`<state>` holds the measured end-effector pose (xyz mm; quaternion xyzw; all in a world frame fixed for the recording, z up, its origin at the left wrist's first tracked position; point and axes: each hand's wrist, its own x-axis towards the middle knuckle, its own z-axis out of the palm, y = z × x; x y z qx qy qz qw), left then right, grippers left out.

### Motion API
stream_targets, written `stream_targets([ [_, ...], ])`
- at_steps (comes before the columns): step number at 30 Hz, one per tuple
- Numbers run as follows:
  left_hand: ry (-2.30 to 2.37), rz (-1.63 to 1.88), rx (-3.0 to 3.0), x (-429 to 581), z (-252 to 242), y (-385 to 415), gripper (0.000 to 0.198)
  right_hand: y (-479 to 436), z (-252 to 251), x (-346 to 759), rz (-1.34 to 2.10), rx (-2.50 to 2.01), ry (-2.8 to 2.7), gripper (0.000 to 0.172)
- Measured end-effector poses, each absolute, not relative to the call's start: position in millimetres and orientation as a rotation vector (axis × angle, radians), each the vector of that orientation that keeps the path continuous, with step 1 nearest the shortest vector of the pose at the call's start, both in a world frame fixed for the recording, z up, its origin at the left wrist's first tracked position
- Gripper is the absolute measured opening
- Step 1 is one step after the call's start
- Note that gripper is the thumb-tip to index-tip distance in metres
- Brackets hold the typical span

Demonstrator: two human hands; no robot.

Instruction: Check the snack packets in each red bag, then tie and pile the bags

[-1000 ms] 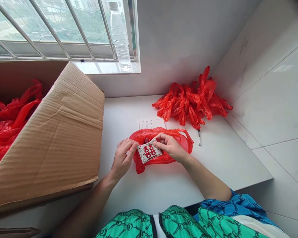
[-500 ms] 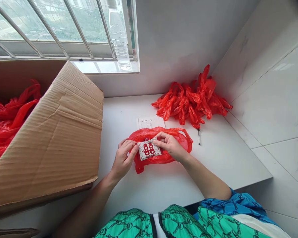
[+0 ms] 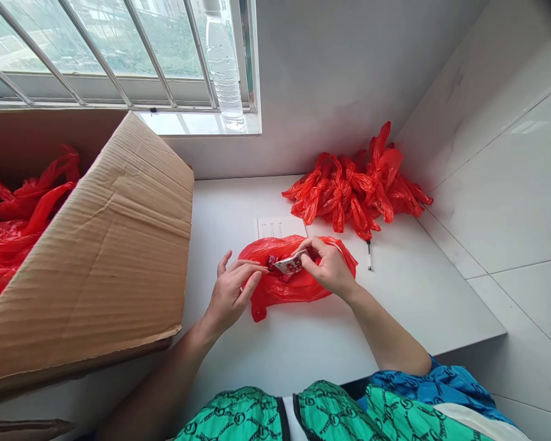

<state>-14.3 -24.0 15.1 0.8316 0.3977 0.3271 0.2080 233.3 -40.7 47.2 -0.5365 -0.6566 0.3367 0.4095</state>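
A red plastic bag (image 3: 303,294) lies spread on the white table with its mouth facing up. Over its opening, my right hand (image 3: 328,266) pinches a small white packet (image 3: 290,263) printted with red characters, tilted so its face shows only in part. My left hand (image 3: 234,291) is at the bag's left edge, fingers stretched out and apart, holding nothing. Small dark red wrapped pieces (image 3: 272,262) show inside the bag beside the packet; their kind is too small to make out.
A large cardboard box (image 3: 119,245) with red bags (image 3: 32,208) inside stands at left. Knotted red bags (image 3: 353,184) are heaped at the back right, near a pen (image 3: 370,254). A printed sheet (image 3: 280,227) lies behind the bag. A water bottle (image 3: 224,73) stands on the windowsill.
My left hand has let go of the packet and its fingers have straightened. The packet, held in my right hand, has turned from facing up to a steep tilt and shifted slightly right.
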Motion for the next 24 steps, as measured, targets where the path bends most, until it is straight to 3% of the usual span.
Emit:
stream_targets([
  [4, 1.079, 0.843, 2.506, -14, 13, -24, 0.022, -37, 47, 240, 0.477, -1.521, -1.689, 0.009],
  [12, 1.124, 0.836, 2.494, -14, 14, -26, 0.015, -41, 42, 228, 0.925, -1.428, -1.784, 0.019],
  [16, 1.081, 0.811, 2.514, -13, 17, -27, 0.012, -35, 41, 242, 0.582, -1.682, -1.846, 0.024],
  [19, 1.009, 0.738, 2.608, -10, 17, -27, 0.02, -30, 39, 254, 0.348, -1.852, -1.883, 0.024],
  [24, 1.004, 0.695, 2.687, -7, 13, -29, 0.038, -29, 33, 255, 0.32, -1.911, -2.026, 0.018],
])
